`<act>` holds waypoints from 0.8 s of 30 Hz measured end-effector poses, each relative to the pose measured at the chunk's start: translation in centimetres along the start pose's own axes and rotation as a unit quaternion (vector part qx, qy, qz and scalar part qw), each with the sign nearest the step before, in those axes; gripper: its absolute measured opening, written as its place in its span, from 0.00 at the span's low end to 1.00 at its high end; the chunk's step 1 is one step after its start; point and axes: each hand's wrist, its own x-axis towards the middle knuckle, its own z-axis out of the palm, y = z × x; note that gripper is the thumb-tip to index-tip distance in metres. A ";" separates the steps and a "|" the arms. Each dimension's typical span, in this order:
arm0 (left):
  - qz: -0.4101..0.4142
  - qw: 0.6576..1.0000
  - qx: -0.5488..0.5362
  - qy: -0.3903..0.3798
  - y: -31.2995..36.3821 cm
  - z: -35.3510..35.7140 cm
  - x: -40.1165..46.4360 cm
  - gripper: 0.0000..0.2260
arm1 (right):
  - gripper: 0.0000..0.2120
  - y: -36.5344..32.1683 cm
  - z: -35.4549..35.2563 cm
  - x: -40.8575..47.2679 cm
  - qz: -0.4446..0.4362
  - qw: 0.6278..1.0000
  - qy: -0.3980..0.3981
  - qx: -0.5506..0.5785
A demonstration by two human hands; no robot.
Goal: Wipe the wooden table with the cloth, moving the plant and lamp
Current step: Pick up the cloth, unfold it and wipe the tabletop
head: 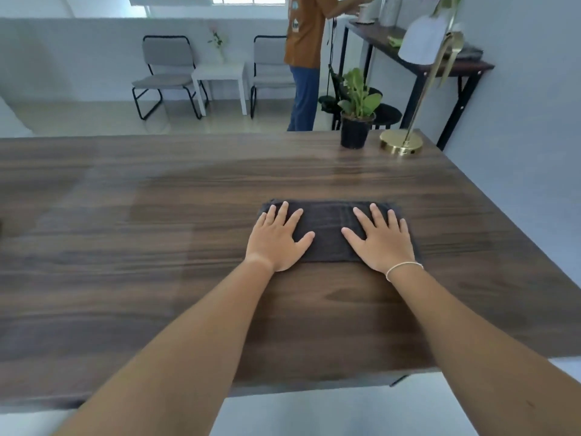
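Note:
A dark grey folded cloth [328, 229] lies flat on the wooden table [157, 215], right of centre. My left hand [276, 237] presses flat on the cloth's left end, fingers spread. My right hand [382, 239] presses flat on its right end, fingers spread, a thin white band on the wrist. At the table's far right corner stands a green plant [356, 111] in a black pot. Right beside it is a lamp [405, 143] with a round brass base, a slanted brass stem and a white shade.
A person in an orange shirt [306, 42] stands beyond the table's far edge at a dark side table [418, 62] along the right wall. Two grey chairs [166, 73] and a small white table [220, 77] stand against the back wall.

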 end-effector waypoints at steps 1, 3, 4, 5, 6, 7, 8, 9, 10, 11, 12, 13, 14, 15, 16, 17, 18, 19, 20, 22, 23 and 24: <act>-0.016 1.000 0.001 -0.001 -2.7 -0.3 -1.8 0.29 | 0.32 -2.8 0.5 -0.9 -0.016 1.000 -0.004 0.001; -0.052 0.999 0.005 0.003 -8.1 -1.3 -5.4 0.29 | 0.32 -8.9 1.3 -2.7 -0.059 0.998 -0.007 0.009; -0.072 0.997 0.008 0.007 -10.9 -1.8 -7.2 0.29 | 0.32 -12.1 1.8 -3.5 -0.080 0.997 -0.007 0.015; -0.094 0.995 0.010 0.012 -13.8 -2.3 -9.0 0.29 | 0.32 -15.3 2.3 -4.4 -0.102 0.995 -0.007 0.020; -0.118 0.993 0.013 0.015 -16.6 -2.7 -10.8 0.29 | 0.32 -18.4 2.8 -5.3 -0.125 0.992 -0.010 0.023; -0.141 0.990 0.016 0.014 -19.1 -3.0 -12.6 0.29 | 0.32 -21.1 3.2 -6.1 -0.150 0.988 -0.017 0.021; -0.162 0.987 0.017 0.010 -20.9 -3.3 -14.3 0.29 | 0.32 -23.4 3.6 -6.9 -0.171 0.985 -0.026 0.018; -0.177 0.984 0.018 0.009 -22.3 -3.4 -15.7 0.29 | 0.32 -25.0 3.9 -7.5 -0.186 0.982 -0.031 0.017; -0.187 0.982 0.021 0.011 -23.1 -3.4 -16.6 0.29 | 0.32 -26.0 4.1 -7.9 -0.195 0.980 -0.033 0.018; -0.192 0.981 0.027 0.013 -23.4 -3.3 -17.0 0.29 | 0.32 -26.4 4.2 -8.0 -0.199 0.979 -0.034 0.020; -0.196 0.980 0.031 0.013 -23.5 -3.3 -17.0 0.29 | 0.32 -26.5 4.2 -8.0 -0.201 0.979 -0.034 0.022; -0.201 0.979 0.036 0.012 -23.4 -3.3 -17.0 0.29 | 0.31 -26.3 4.2 -8.0 -0.205 0.978 -0.034 0.024; -0.207 0.977 0.040 0.013 -22.9 -3.2 -16.9 0.29 | 0.31 -25.9 4.1 -8.1 -0.211 0.977 -0.033 0.026; -0.215 0.976 0.042 0.015 -22.4 -3.0 -16.8 0.29 | 0.31 -25.4 4.2 -8.1 -0.219 0.975 -0.032 0.030; -0.222 0.974 0.043 0.016 -21.8 -2.9 -16.7 0.30 | 0.30 -24.8 4.2 -8.2 -0.228 0.973 -0.031 0.034; -0.226 0.973 0.045 0.017 -21.1 -2.8 -16.5 0.30 | 0.30 -24.0 4.1 -8.3 -0.235 0.971 -0.030 0.038; -0.225 0.973 0.048 0.016 -20.1 -2.7 -16.2 0.30 | 0.30 -22.8 4.0 -8.3 -0.240 0.970 -0.028 0.041; -0.219 0.974 0.049 0.013 -18.8 -2.5 -15.8 0.30 | 0.30 -21.3 3.9 -8.2 -0.239 0.970 -0.026 0.042; -0.211 0.976 0.049 0.010 -17.2 -2.4 -15.4 0.30 | 0.30 -19.6 3.7 -8.1 -0.234 0.971 -0.024 0.044; -0.191 0.981 0.046 0.008 -13.4 -2.0 -14.2 0.30 | 0.29 -15.6 3.1 -7.8 -0.216 0.975 -0.020 0.044; -0.180 0.983 0.046 0.006 -11.3 -1.8 -13.5 0.31 | 0.29 -13.3 2.7 -7.6 -0.206 0.977 -0.018 0.044; -0.168 0.985 0.044 0.006 -8.9 -1.5 -12.8 0.31 | 0.29 -10.8 2.3 -7.4 -0.195 0.980 -0.016 0.044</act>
